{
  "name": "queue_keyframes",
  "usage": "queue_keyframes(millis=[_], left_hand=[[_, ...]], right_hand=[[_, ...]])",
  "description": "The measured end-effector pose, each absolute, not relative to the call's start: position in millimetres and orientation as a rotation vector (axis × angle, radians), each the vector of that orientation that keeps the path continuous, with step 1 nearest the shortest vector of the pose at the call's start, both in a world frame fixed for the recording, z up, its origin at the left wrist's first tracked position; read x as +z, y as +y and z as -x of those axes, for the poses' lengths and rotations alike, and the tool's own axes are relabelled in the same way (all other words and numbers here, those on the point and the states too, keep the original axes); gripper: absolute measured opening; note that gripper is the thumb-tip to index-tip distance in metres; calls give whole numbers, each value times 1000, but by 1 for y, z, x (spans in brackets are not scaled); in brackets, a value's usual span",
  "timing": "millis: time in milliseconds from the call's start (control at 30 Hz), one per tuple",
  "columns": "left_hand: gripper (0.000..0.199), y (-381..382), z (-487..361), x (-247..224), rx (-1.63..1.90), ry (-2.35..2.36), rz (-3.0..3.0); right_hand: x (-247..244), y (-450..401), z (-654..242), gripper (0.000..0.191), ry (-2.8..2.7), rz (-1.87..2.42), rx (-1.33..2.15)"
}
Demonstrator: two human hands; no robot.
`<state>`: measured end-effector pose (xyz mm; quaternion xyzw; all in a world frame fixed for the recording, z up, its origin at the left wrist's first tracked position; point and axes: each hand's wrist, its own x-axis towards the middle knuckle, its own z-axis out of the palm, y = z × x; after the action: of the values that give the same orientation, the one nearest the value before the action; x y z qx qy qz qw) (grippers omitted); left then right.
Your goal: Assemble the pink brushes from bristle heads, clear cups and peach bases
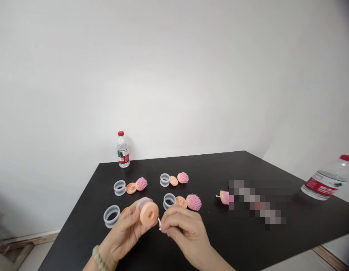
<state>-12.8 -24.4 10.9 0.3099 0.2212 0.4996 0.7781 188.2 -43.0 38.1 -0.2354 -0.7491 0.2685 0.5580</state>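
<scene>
My left hand [130,222], with a green bead bracelet at the wrist, is closed around a round peach cap [146,215] fitted against a translucent ring [142,202]. The cap's flat face, with a hole in its middle, is turned toward me. Close by on the right, my right hand [185,226] pinches a thin white pin [159,223] beside the cap's edge. Behind my hands lie a clear ring [169,200], a peach disc [181,202] and a pink bristle brush head [194,202]. Another clear ring [111,216] lies left of my left hand, by a partly hidden peach piece.
Farther back on the black table [208,165] are two more groups of ring, disc and brush head [141,183]. A brush head with a white stem [225,197] lies right, beside a pixelated patch. Water bottles stand at the back left [123,150] and right edge [325,182].
</scene>
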Motion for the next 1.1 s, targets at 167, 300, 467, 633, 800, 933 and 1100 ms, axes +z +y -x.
queue_keyframes(millis=[167, 300, 467, 633, 800, 933, 1100], left_hand=[[31, -26, 11, 8, 1053, 451, -651], [33, -29, 8, 12, 1024, 419, -700], [32, -31, 6, 16, 1004, 411, -720], [17, -30, 4, 13, 1009, 417, -623], [19, -28, 3, 7, 1008, 425, -595], [18, -27, 4, 5, 1006, 441, -607], [17, -26, 6, 2, 1001, 474, -620]], right_hand=[[34, -35, -178, 14, -1771, 578, 599], [31, -33, -176, 14, -1762, 686, 621], [31, -33, -176, 18, -1748, 744, 545], [34, -34, -177, 17, -1836, 667, 423], [29, -34, -176, 16, -1803, 760, 461], [25, -36, -174, 16, -1765, 845, 512], [25, -38, -173, 19, -1733, 885, 497]])
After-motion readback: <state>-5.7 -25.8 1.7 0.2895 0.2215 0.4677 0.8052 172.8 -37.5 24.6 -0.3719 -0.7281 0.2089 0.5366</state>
